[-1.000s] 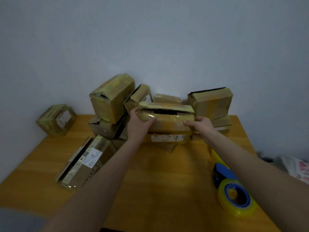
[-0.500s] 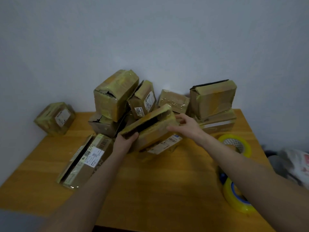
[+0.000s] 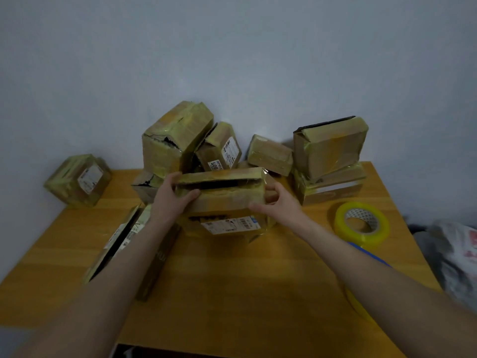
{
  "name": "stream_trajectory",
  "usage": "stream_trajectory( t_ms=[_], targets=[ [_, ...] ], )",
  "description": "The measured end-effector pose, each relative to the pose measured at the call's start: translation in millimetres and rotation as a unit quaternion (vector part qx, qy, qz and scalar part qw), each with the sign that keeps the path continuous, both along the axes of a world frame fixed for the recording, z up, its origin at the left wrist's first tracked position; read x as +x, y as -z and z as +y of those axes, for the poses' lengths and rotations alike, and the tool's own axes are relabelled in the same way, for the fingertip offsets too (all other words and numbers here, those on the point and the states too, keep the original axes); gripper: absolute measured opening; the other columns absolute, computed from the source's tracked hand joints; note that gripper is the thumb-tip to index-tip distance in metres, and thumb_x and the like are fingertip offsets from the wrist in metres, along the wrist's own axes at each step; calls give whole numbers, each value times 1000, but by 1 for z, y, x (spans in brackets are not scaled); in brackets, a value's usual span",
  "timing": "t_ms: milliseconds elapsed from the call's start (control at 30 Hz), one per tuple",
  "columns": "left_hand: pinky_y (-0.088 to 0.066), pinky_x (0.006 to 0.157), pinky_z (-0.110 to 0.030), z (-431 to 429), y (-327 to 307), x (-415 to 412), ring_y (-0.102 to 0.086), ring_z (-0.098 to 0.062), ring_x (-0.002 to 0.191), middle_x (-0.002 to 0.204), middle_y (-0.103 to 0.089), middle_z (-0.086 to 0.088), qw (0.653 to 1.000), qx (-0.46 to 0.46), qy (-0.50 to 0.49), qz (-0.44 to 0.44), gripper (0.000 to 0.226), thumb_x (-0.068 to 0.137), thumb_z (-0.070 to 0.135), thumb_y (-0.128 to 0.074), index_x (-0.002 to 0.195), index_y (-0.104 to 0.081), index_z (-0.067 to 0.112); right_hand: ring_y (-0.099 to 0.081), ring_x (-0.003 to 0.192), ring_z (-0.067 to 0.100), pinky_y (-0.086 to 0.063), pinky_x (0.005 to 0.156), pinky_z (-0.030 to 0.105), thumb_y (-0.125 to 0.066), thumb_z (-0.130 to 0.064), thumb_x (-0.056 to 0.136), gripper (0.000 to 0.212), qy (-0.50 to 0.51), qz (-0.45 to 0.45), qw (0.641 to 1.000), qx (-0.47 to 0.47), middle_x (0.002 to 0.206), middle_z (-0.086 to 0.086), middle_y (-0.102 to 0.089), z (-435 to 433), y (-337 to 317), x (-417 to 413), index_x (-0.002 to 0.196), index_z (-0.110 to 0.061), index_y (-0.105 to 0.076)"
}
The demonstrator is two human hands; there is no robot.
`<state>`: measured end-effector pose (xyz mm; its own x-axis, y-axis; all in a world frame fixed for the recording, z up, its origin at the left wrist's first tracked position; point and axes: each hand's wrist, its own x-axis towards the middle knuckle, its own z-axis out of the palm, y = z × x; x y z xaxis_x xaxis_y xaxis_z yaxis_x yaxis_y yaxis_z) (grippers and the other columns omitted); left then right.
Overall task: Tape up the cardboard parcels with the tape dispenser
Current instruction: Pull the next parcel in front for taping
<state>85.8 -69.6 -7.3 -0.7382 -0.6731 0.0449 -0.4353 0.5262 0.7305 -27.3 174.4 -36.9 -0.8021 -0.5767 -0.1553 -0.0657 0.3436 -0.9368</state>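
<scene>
I hold a flat cardboard parcel [image 3: 227,197] with a gaping dark slit along its top edge and a white label low on its front. My left hand [image 3: 171,196] grips its left end, thumb across the front. My right hand [image 3: 277,202] curls round its right end. A yellowish tape roll [image 3: 361,223] lies flat on the table to the right. The blue tape dispenser [image 3: 366,254] with its yellow roll lies behind my right forearm, mostly hidden.
Several taped cardboard parcels are piled against the wall behind, the largest [image 3: 175,138] at the left and a stack [image 3: 330,151] at the right. One parcel [image 3: 80,180] leans at the far left. A flat box [image 3: 121,241] lies under my left forearm. The wooden table [image 3: 245,280] ends at the right beside a plastic bag [image 3: 456,257].
The parcel was tilted with its left end down half a second ago; it is level now and nearer to me. The view has shifted, showing more of the loose tape roll.
</scene>
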Motion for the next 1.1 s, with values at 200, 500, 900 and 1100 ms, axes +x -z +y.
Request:
stream_trajectory(
  t_ms=[200, 500, 900, 1100],
  targets=[
    [-1, 115, -55, 18, -19, -19, 4, -23, 147, 161, 3, 1, 892, -337, 190, -234, 118, 57, 78, -65, 152, -14, 29, -64, 98, 15, -56, 79, 31, -72, -63, 56, 83, -15, -50, 999, -7, 110, -3, -61, 3, -6, -14, 127, -28, -47],
    [-15, 115, -49, 18, -9, -26, -16, -28, 142, 159, -10, -4, 822, -449, 226, -266, 122, 57, 79, -65, 149, 4, 38, -62, 82, 25, -53, 74, 36, -51, -43, 97, 41, 155, -249, 951, 103, 93, 13, -63, 7, 34, -38, 113, -6, -57],
    [-29, 113, -42, 21, -4, -33, -19, -24, 144, 160, -11, -3, 853, -363, 294, -234, 116, 64, 71, -69, 151, -2, 33, -43, 132, 32, -42, 89, 40, -35, -56, 98, 65, 171, -350, 914, -109, 146, 15, -45, -24, 44, -82, 143, -10, -41],
    [-40, 103, -35, 39, 17, -7, -25, -18, 142, 160, -12, 5, 803, -367, 383, -272, 113, 66, 75, -63, 151, 1, 35, -30, 143, 28, -24, 115, 46, -27, -65, 95, 76, 144, -312, 935, -90, 156, 7, -30, -9, 39, -86, 152, -14, -28]
  ],
)
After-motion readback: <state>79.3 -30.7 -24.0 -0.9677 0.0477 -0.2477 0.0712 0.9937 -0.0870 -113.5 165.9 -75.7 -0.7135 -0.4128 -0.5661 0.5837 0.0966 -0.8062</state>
